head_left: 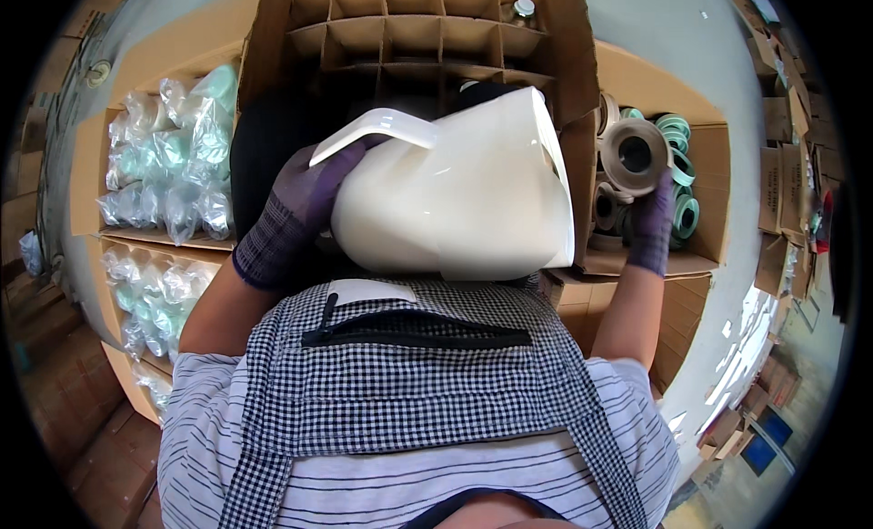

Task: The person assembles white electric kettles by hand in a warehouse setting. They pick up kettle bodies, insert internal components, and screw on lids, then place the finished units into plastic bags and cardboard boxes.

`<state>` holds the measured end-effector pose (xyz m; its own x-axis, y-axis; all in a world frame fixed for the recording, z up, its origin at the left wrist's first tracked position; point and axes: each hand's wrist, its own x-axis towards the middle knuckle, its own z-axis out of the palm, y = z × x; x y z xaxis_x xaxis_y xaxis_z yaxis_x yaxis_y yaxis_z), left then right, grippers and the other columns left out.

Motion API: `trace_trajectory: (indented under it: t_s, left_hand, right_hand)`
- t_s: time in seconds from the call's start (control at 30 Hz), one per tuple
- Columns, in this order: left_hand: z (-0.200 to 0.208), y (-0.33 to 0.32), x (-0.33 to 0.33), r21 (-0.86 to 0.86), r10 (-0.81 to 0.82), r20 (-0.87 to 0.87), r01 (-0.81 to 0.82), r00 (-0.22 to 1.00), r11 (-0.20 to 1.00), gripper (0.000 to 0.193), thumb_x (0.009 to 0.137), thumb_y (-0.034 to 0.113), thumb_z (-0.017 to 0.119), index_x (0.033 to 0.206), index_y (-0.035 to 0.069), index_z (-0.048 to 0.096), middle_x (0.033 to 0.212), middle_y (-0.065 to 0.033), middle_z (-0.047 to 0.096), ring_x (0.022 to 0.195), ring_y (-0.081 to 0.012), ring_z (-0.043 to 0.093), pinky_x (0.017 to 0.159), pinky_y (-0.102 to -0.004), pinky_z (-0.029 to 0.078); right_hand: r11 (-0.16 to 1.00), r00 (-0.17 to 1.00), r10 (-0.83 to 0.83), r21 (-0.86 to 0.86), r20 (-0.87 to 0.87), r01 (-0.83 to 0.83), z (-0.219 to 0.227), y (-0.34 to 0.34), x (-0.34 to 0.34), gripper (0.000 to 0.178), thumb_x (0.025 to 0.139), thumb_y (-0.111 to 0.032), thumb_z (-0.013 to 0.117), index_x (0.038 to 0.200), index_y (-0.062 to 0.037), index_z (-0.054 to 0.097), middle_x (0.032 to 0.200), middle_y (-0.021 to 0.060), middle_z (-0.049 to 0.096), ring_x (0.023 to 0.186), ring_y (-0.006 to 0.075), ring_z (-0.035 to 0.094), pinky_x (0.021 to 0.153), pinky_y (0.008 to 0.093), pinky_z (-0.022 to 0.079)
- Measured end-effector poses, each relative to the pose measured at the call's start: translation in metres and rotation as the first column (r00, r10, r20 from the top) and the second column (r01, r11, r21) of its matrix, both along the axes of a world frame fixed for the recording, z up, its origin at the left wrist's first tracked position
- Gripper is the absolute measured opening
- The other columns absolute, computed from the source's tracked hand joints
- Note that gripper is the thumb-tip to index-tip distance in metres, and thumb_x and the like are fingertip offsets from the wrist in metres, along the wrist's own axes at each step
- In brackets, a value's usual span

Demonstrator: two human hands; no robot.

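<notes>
A white plastic jug (pixel 446 192) lies on its side in front of my apron, its wide open end turned to the right. My left hand (pixel 305 188), in a purple knitted glove, is closed on the jug at its handle, the fingers partly hidden behind the handle and body. Over a carton at the right, my right hand (pixel 652 224), also gloved, grips a beige ring-shaped part (pixel 635 181) with a dark round opening. Around it in that carton (pixel 714 188) are more beige rings and several mint-green rings (pixel 682 170).
Ahead stands a tall carton with cardboard dividers (pixel 414 27); a white-capped clear container (pixel 523 12) sits in one far-right cell. Stacked cartons at the left hold clear-bagged pale and green parts (pixel 173 156). Folded cardboard (pixel 777 201) lines the far right.
</notes>
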<state>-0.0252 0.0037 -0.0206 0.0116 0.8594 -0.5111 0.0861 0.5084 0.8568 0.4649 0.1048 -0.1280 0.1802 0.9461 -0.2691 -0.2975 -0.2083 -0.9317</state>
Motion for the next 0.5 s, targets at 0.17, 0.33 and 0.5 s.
trace_trajectory:
  t_s: [0.17, 0.33, 0.5]
  left_hand:
    - [0.002, -0.015, -0.003, 0.458, -0.148, -0.543, 0.439, 0.826, 0.773, 0.038, 0.099, 0.024, 0.063, 0.128, 0.0, 0.062, 0.113, -0.0118, 0.072, 0.102, -0.0216, 0.07, 0.092, -0.0346, 0.053]
    - [-0.004, -0.032, -0.008, 0.112, -0.02, 0.126, 0.006, 0.992, 0.994, 0.04, 0.097, 0.026, 0.064, 0.127, 0.0, 0.063, 0.115, -0.0107, 0.071, 0.103, -0.0201, 0.069, 0.093, -0.0344, 0.053]
    - [-0.015, -0.013, -0.022, 0.419, -0.386, 0.108, 0.31, 0.916, 0.853, 0.051, 0.092, 0.036, 0.069, 0.128, 0.0, 0.064, 0.124, -0.0166, 0.068, 0.116, -0.0254, 0.065, 0.104, -0.0373, 0.048]
  right_hand:
    - [0.912, 0.702, -0.02, 0.3, 0.712, -0.278, 0.141, -0.078, -0.092, 0.086, 0.095, -0.064, 0.054, 0.142, 0.0067, 0.043, 0.127, 0.0178, 0.06, 0.116, 0.0241, 0.06, 0.097, 0.0382, 0.049]
    - [0.789, 0.539, -0.155, 0.433, 0.828, -0.437, 0.172, -0.107, -0.14, 0.077, 0.096, -0.058, 0.057, 0.139, 0.0052, 0.046, 0.125, 0.0163, 0.061, 0.112, 0.0235, 0.062, 0.095, 0.038, 0.05]
    - [0.873, 0.958, 0.233, 0.47, -0.167, -0.13, 0.185, -0.069, -0.153, 0.057, 0.109, -0.047, 0.034, 0.141, -0.0031, 0.049, 0.137, 0.0153, 0.058, 0.127, 0.0274, 0.057, 0.107, 0.0416, 0.048]
